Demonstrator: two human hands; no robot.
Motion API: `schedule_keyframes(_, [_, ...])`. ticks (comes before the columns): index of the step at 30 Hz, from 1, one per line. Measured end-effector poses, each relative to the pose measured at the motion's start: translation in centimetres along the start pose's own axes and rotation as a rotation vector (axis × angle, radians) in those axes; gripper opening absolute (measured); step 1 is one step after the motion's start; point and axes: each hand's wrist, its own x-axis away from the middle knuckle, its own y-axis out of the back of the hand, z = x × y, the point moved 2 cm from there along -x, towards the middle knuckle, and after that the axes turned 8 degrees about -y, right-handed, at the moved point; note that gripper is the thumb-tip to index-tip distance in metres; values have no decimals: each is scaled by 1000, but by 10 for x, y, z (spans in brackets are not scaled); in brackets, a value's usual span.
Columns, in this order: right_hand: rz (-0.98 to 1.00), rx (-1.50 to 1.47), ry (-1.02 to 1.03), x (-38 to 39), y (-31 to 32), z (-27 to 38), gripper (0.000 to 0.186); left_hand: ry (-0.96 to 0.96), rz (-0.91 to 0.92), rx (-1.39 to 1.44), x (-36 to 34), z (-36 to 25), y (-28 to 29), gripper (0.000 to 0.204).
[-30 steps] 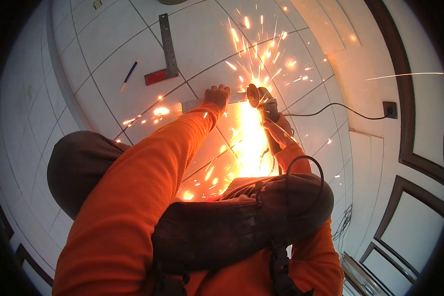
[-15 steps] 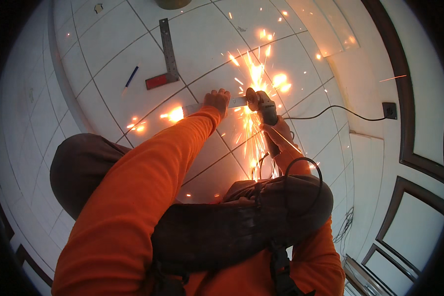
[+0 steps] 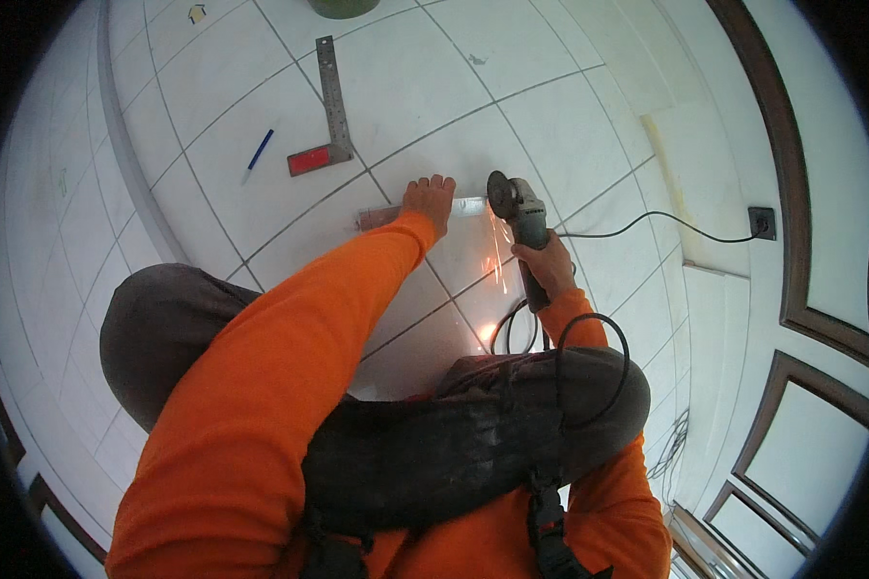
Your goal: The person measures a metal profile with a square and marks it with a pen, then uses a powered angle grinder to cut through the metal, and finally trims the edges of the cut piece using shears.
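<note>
Two bare hands, yours: left hand [image 3: 430,201], fingers side by side across a flat, pale-grey metal strip [image 3: 467,206] on glossy white square tiles [image 3: 425,96]; whether they pinch it, cannot tell. Right hand [image 3: 548,263], wrapped round the dark, cylindrical body of a grey-headed angle grinder [image 3: 528,227], its round, thin disc [image 3: 499,189] at the strip's right end, fine orange sparks [image 3: 499,251] on your side. Beyond your left hand: one L-shaped steel square [image 3: 333,106], red-stocked; one slim blue pencil [image 3: 261,149]
</note>
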Motion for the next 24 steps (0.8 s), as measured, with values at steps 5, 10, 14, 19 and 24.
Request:
schedule_keyframes(5, [-27, -64, 16, 5, 10, -11, 73, -13, 58, 3, -3, -5, 1, 53])
schedule_keyframes(10, [-27, -101, 33, 18, 12, -14, 72, -21, -17, 53, -6, -2, -4, 40])
schedule_keyframes(14, [-30, -103, 55, 18, 10, -16, 72, -5, -4, 15, -7, 1, -6, 32])
schedule_keyframes(19, [-24, -41, 0, 17, 11, -18, 74, 6, 29, 76, -1, 2, -4, 32])
schedule_keyframes(24, [-45, -50, 12, 20, 13, -16, 74, -47, 35, -68, -4, 2, 7, 43])
